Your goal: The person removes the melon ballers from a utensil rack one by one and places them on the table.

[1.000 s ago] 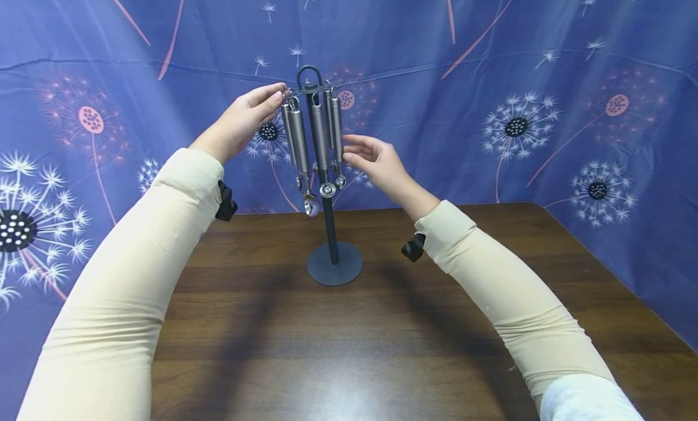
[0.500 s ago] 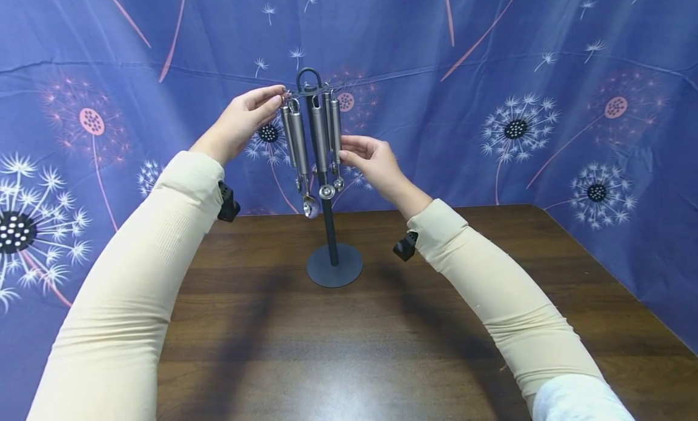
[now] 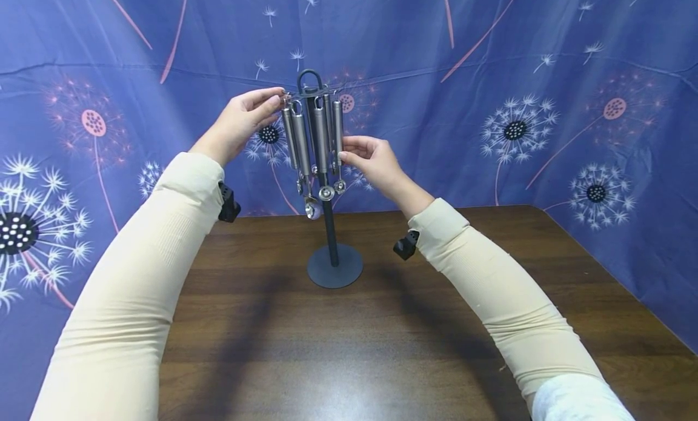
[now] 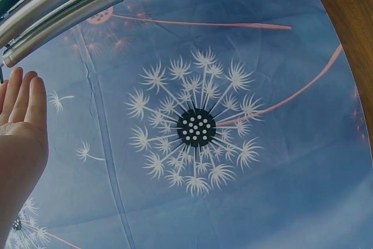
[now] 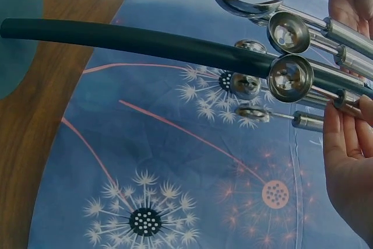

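Note:
A black utensil stand (image 3: 329,227) holds several hanging steel utensils with cylindrical handles. My left hand (image 3: 240,121) is at the left of its top, thumb and fingertips pinching the rim by a hook. In the left wrist view the left hand (image 4: 23,126) shows fingers held together beside the handle ends; the contact is cut off. My right hand (image 3: 373,163) pinches the lower handle of a small round-bowled scoop (image 3: 339,127) on the right side, still hanging. Its hollow bowl (image 5: 290,79) shows in the right wrist view, with the right hand (image 5: 349,167) around the handle.
The stand's round base (image 3: 335,275) rests on a brown wooden table (image 3: 338,336). Behind hangs a blue dandelion-patterned cloth (image 3: 425,118). A larger curved utensil head (image 5: 245,4) and other steel heads (image 5: 247,86) hang close around the pole.
My right hand has moved slightly left, and its thumb and fingers have closed on the scoop's handle. The hanging utensils have shifted slightly. My left hand stays at the stand's top.

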{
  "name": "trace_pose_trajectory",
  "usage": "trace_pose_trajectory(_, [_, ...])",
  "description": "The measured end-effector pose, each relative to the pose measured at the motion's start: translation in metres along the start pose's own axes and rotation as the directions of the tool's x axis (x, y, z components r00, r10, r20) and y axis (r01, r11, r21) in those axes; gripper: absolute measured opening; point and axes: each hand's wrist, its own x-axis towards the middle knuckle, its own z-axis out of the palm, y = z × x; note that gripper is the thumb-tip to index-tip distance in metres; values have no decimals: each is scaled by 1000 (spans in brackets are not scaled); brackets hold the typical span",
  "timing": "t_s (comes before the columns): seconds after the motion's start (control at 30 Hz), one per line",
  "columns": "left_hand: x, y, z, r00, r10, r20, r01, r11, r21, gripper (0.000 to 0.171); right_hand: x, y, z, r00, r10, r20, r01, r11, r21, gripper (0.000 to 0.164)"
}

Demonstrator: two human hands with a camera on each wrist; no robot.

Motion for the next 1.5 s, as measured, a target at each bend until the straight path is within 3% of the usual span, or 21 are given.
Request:
trace_pose_trajectory(0.33, [1, -1, 1, 1000, 6, -29, -8, 998, -68, 54, -2, -6, -5, 1000, -20, -18, 20, 1000, 24, 35])
trace_pose_trajectory(0.8, [1, -6, 2, 992, 29, -119, -43, 992, -118, 49, -4, -9, -12, 999, -25, -40, 27, 999, 41, 35])
trace_pose_trajectory(1.5, [-2, -9, 14, 970, 76, -229, -92, 994, -59, 44, -23, 19, -35, 994, 71, -88, -72, 997, -6, 37])
